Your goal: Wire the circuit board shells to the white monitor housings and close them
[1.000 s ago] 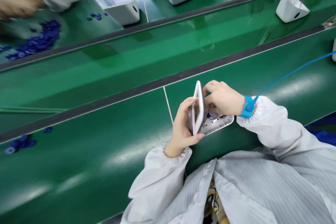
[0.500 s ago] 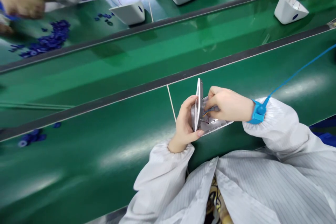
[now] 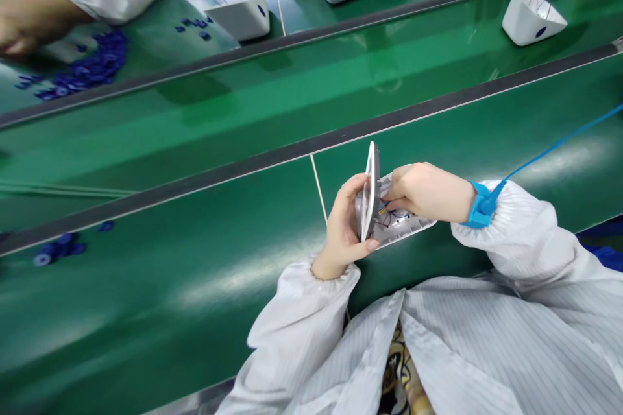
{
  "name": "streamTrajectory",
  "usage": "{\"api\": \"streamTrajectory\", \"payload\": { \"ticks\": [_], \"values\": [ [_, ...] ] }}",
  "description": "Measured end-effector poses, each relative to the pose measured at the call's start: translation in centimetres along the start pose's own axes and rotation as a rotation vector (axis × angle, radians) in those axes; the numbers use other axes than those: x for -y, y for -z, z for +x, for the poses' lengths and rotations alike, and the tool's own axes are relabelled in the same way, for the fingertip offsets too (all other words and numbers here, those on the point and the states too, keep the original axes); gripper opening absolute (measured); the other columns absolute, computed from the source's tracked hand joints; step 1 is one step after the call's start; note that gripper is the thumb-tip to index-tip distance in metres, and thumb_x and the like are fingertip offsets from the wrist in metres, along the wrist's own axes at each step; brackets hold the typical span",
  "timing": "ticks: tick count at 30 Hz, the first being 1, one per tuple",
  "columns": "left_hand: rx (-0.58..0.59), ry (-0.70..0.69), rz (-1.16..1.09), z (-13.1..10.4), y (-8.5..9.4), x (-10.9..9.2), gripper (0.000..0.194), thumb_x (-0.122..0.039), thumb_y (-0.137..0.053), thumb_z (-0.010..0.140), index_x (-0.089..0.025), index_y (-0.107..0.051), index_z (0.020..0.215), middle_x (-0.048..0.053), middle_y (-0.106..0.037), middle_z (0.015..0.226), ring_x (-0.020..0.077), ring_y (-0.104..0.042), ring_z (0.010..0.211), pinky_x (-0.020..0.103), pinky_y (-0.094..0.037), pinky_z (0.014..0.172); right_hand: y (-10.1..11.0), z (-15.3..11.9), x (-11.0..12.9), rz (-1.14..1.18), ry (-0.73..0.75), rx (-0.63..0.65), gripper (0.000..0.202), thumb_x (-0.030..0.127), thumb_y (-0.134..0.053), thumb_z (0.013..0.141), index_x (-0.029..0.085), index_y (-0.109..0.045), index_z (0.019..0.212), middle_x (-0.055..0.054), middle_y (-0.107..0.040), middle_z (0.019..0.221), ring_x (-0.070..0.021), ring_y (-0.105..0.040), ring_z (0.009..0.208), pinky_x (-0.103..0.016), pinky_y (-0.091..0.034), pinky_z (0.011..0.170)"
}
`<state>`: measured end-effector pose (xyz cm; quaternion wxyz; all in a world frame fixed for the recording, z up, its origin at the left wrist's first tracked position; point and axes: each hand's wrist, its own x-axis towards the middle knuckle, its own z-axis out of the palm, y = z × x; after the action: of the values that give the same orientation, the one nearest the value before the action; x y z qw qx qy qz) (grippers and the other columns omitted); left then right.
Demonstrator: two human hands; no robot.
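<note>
White cover (image 3: 372,189) stands upright, pinched in our left hand (image 3: 343,228); right hand (image 3: 428,192) fingertips grip wires inside the base shell (image 3: 406,225). Judged step: wire tucking; next, careful closing.

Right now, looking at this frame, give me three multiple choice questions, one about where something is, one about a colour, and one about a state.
1. Where does the flat white plastic base shell with thin coloured wires lie?
A. on the near green bench top
B. on the far strip beside the loose blue rings
C. inside the blue crate

2. What colour is the strap on the right wrist?
A. red
B. blue
C. yellow

3. How does the left hand hold the white plastic cover panel?
A. flat on the bench
B. stood up on edge
C. it holds nothing

Answers:
1 A: the shell rests on the nearest green surface, under the right hand.
2 B: the strap and its coiled cord are bright blue.
3 B: the panel stands edge-on, gripped between thumb and fingers.
</note>
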<state>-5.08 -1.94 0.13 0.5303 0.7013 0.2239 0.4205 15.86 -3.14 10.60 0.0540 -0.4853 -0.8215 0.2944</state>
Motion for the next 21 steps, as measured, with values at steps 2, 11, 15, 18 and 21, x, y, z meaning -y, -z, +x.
{"api": "streamTrajectory", "payload": {
  "ticks": [2,11,15,18,21],
  "values": [
    [-0.007,0.007,-0.008,-0.1,0.0,0.1,0.093,-0.065,-0.077,0.067,-0.027,-0.044,0.145,0.013,-0.047,0.144,0.0373,-0.043,0.137,0.056,-0.032,0.119,-0.3,0.3,0.0,0.012,0.003,-0.010,0.025,0.016,-0.053,0.097,0.015,-0.078,0.095,-0.011,-0.071,0.099,-0.0172,-0.063,0.086,-0.028,-0.042,0.076],
    [-0.002,0.009,0.009,0.0,-0.1,-0.1,0.092,-0.066,-0.075,0.068,-0.026,-0.044,0.144,0.014,-0.047,0.144,0.0386,-0.043,0.138,0.056,-0.033,0.118,-1.5,0.6,0.9,0.107,-0.019,-0.068,0.009,0.016,-0.063,0.077,0.013,-0.072,0.077,-0.003,-0.067,0.069,-0.0131,-0.054,0.062,-0.026,-0.037,0.062],
    [-0.004,0.000,0.021,0.1,-0.1,-0.2,0.091,-0.065,-0.076,0.069,-0.027,-0.044,0.145,0.013,-0.046,0.144,0.0393,-0.042,0.139,0.058,-0.032,0.118,-2.7,0.9,1.4,0.047,-0.115,-0.131,0.014,0.023,-0.063,0.079,0.013,-0.072,0.076,-0.006,-0.069,0.068,-0.0154,-0.055,0.061,-0.028,-0.034,0.060],
    [-0.003,0.002,0.032,0.1,-0.1,-0.3,0.091,-0.066,-0.076,0.068,-0.027,-0.045,0.144,0.013,-0.047,0.144,0.0396,-0.042,0.139,0.058,-0.033,0.117,-2.7,1.0,1.2,-0.032,-0.137,-0.146,0.019,0.016,-0.057,0.084,0.012,-0.074,0.077,-0.008,-0.071,0.072,-0.0162,-0.057,0.062,-0.029,-0.033,0.060],
    [-0.003,0.012,0.031,0.2,-0.1,-0.4,0.090,-0.065,-0.076,0.068,-0.026,-0.045,0.143,0.014,-0.048,0.143,0.0395,-0.043,0.138,0.058,-0.034,0.117,-2.3,0.8,0.6,-0.054,-0.062,-0.098,0.023,0.007,-0.053,0.085,0.013,-0.074,0.081,-0.007,-0.074,0.078,-0.0158,-0.059,0.066,-0.029,-0.035,0.063]
  ]
}}
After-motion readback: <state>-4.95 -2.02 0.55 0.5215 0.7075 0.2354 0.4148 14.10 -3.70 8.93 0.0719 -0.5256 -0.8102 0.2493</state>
